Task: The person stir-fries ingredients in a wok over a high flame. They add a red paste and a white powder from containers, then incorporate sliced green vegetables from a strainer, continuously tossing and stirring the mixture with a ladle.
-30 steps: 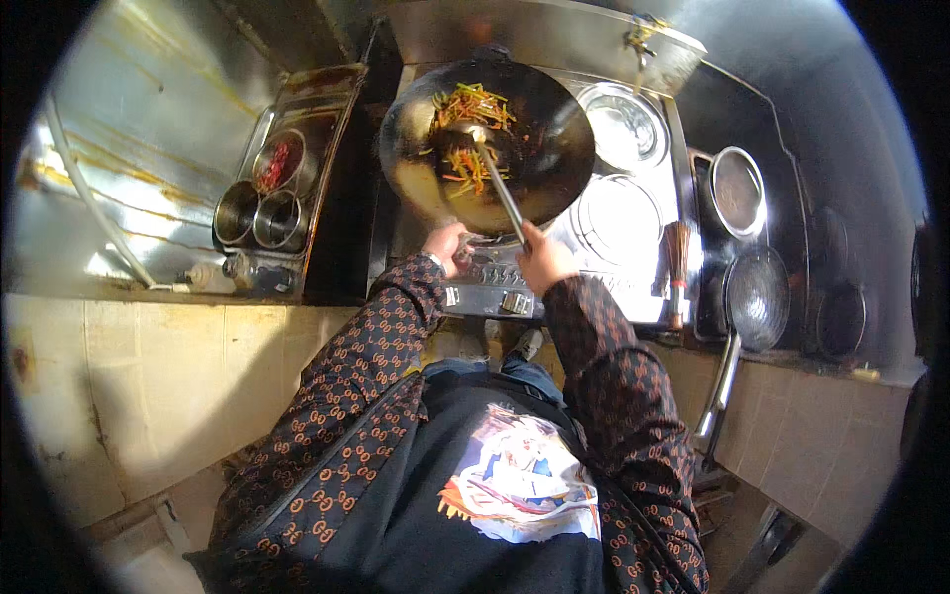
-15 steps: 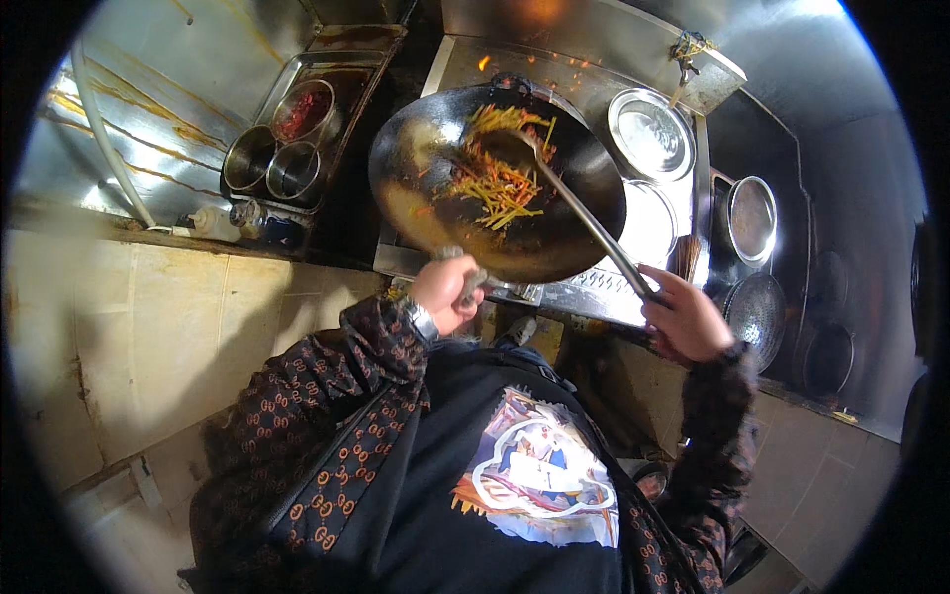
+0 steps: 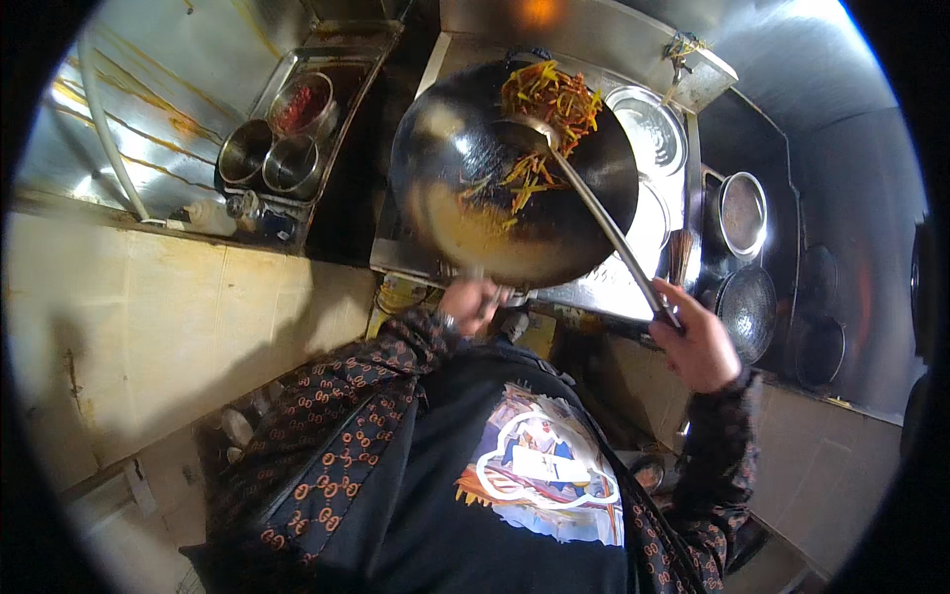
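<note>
A large dark wok (image 3: 445, 218) takes up the middle of the view, tilted over the stove. My left hand (image 3: 473, 303) is closed on its near rim, slightly blurred, with something greyish at the fingers, perhaps a cloth. My right hand (image 3: 701, 345) is wrapped round the handle end of a long metal ladle (image 3: 606, 220), whose bowl reaches into the wok. Yellow-green and orange-red food strips (image 3: 554, 104) are heaped at the wok's far side, beyond the ladle bowl. A few loose strips trail toward the wok's middle.
On the left, several metal pots stand in a tray (image 3: 346, 94), one holding red food (image 3: 302, 106). Right of the wok are a round metal lid or pan (image 3: 648, 134), a brush (image 3: 680, 257), a steel bowl (image 3: 742, 215) and a dark perforated strainer (image 3: 746, 315). A tap (image 3: 683, 59) rises behind.
The wok has shifted right and slightly away, and the food has slid to its far side. My left hand moved right with the wok; my right hand moved slightly right. Flames at the back have vanished.
</note>
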Tool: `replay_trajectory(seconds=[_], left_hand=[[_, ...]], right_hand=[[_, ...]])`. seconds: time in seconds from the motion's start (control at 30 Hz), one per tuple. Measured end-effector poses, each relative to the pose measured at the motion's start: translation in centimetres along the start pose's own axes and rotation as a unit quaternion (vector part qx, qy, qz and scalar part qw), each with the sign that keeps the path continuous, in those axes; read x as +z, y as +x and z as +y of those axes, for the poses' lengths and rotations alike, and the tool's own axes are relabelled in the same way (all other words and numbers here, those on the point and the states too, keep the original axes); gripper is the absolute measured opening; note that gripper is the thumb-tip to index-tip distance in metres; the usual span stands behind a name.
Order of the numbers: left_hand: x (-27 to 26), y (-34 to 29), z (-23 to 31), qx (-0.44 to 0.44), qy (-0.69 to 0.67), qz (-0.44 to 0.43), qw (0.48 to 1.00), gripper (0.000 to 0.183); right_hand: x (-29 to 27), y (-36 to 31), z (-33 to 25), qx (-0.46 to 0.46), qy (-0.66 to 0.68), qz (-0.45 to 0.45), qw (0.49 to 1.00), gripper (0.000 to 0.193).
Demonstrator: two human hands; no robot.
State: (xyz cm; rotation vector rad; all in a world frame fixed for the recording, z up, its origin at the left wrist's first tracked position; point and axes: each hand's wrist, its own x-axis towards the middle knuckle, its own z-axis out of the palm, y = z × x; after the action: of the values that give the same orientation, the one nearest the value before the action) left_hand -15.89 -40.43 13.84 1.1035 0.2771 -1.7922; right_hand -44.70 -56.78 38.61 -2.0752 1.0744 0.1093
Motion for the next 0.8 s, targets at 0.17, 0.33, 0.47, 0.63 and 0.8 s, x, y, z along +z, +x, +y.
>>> replay_trajectory(seconds=[0.17, 0.33, 0.47, 0.63, 0.8], left_hand=[[3.5, 5.2, 5.9, 0.134, -0.037, 0.025, 0.990, 0.010], [-3.9, 4.9, -3.0, 0.289, 0.339, 0.007, 0.895, 0.019], [-3.4, -1.1, -3.1, 0.117, 0.067, -0.017, 0.991, 0.017], [3.0, 0.2, 6.6, 0.117, -0.138, -0.014, 0.983, 0.007], [-1.1, 4.4, -1.6, 0.154, -0.059, 0.025, 0.986, 0.015]], right_hand=[[2.3, 5.7, -0.6, 0.070, 0.041, -0.120, 0.989, 0.050], [9.0, 6.7, 0.5, -0.065, -0.054, 0.145, 0.986, 0.054], [2.3, -2.5, -2.3, 0.067, 0.062, -0.022, 0.996, 0.051], [1.3, 1.2, -4.8, 0.119, 0.040, -0.154, 0.980, 0.050], [10.2, 8.4, 1.6, -0.098, -0.118, 0.105, 0.983, 0.055]])
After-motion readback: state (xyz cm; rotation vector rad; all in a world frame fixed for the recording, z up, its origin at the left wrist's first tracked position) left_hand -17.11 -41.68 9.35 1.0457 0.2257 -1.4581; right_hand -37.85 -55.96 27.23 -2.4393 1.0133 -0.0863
